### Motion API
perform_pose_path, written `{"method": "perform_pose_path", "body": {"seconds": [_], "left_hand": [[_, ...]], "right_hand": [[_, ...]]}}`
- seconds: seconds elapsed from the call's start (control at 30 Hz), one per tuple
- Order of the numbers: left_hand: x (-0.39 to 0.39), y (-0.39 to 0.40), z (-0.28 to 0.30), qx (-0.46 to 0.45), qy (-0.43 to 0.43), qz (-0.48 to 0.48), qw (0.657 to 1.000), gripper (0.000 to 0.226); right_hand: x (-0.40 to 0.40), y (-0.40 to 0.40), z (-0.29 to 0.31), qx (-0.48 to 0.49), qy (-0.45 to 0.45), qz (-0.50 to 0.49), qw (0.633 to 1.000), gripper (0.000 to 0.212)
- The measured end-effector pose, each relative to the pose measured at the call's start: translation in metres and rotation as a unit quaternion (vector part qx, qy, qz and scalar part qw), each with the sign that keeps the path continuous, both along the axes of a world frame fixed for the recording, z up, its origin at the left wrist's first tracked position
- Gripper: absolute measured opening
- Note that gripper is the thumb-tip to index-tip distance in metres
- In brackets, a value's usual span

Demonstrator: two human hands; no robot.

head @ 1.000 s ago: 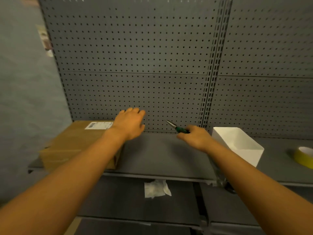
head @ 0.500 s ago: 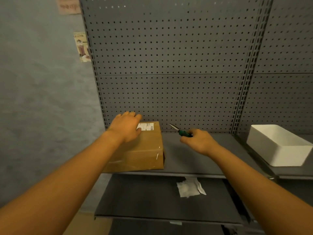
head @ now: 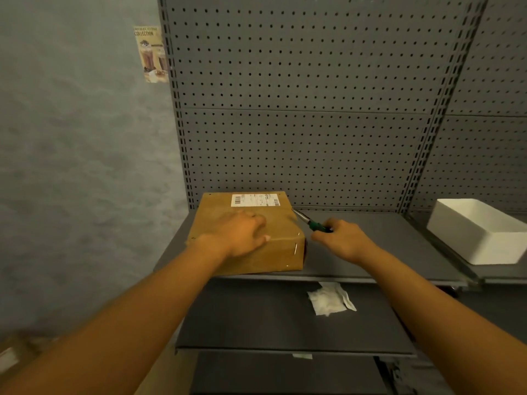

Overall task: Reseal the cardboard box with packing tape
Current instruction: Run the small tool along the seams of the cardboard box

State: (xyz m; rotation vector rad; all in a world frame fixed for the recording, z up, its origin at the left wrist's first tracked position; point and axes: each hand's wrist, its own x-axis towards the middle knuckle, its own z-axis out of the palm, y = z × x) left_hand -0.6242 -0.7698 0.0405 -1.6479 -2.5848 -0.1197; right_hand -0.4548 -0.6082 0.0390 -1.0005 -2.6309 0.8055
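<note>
The left hand (head: 242, 233) lies flat on top of the cardboard box (head: 251, 238), fingers loosely spread and pressing down, with the thumb near the front top edge. The right hand (head: 340, 242) is closed around the green handle of a bladed tool (head: 309, 222), whose metal tip touches or nearly touches the box's right upper edge; which of the two cannot be told. The box sits at the left end of the grey shelf (head: 370, 252), its front edge close to the shelf's lip and its back against the pegboard, with a white shipping label (head: 255, 200) on the far part of its top. It looks flat, rigid and probably light to moderate in weight, so a palm on top should pin it well. Its skin shows glossy streaks near the right front corner, which suggests tape or film, so the surface may be slick under the fingers. The corners and side walls are the stiffest places to grip; the middle of the top may give. No tape roll is in view.
</note>
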Motion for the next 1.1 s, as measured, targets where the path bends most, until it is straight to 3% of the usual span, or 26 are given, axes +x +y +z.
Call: {"method": "perform_pose_path", "body": {"seconds": [0.57,1.1], "left_hand": [[0.012,0.020,-0.014,0.013,-0.027,0.015,0.999,0.050],[0.024,0.020,-0.015,0.008,-0.036,0.043,0.998,0.049]], "right_hand": [[0.030,0.012,-0.018,-0.002,-0.046,0.039,0.998,0.028],[0.046,0.006,-0.010,0.068,-0.068,0.072,0.993,0.031]]}}
